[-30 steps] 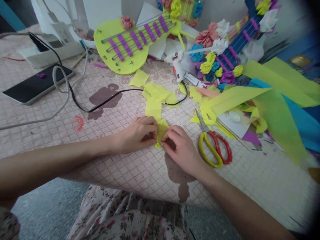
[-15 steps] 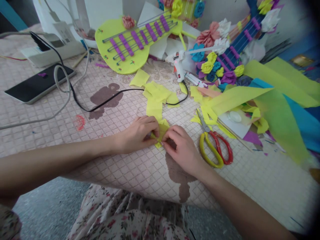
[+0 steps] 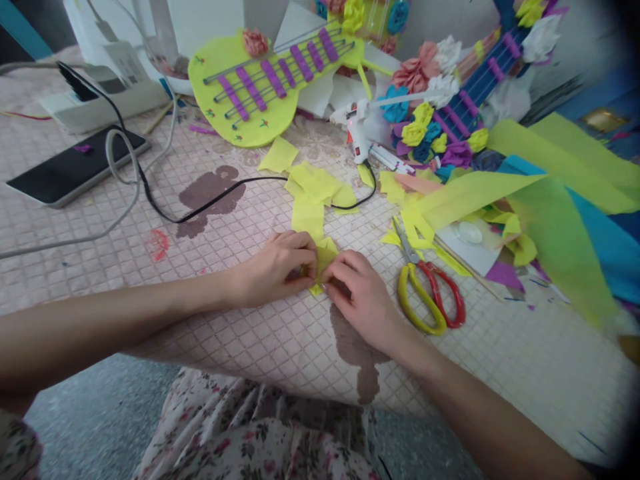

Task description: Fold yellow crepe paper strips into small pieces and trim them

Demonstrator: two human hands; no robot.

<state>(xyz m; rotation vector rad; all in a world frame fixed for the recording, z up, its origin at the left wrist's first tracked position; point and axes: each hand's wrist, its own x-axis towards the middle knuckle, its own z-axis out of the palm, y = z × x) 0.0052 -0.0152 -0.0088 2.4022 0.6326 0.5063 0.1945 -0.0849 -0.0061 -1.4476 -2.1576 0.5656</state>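
Close to the table's front edge, my left hand point(image 3: 280, 268) and my right hand point(image 3: 361, 293) pinch a small piece of yellow crepe paper point(image 3: 326, 253) from either side. Their fingertips nearly meet over it and cover part of the paper. Just beyond my hands, several cut yellow paper squares point(image 3: 307, 217) lie in a loose pile. To the right of my right hand rest scissors point(image 3: 423, 280) with one yellow and one red handle, blades pointing away from me.
A white glue gun point(image 3: 356, 137) stands behind the squares, its black cord point(image 3: 220, 200) crossing the table. Yellow paper guitar point(image 3: 245, 93) and blue flower-covered guitar point(image 3: 465, 100) lie at the back. Crepe paper sheets point(image 3: 565, 200) heap at right; a phone point(image 3: 65, 170) and power strip point(image 3: 95, 100) are left.
My fingers have shifted only slightly around the yellow paper piece, which both hands still pinch. Everything else on the table stays where it was.
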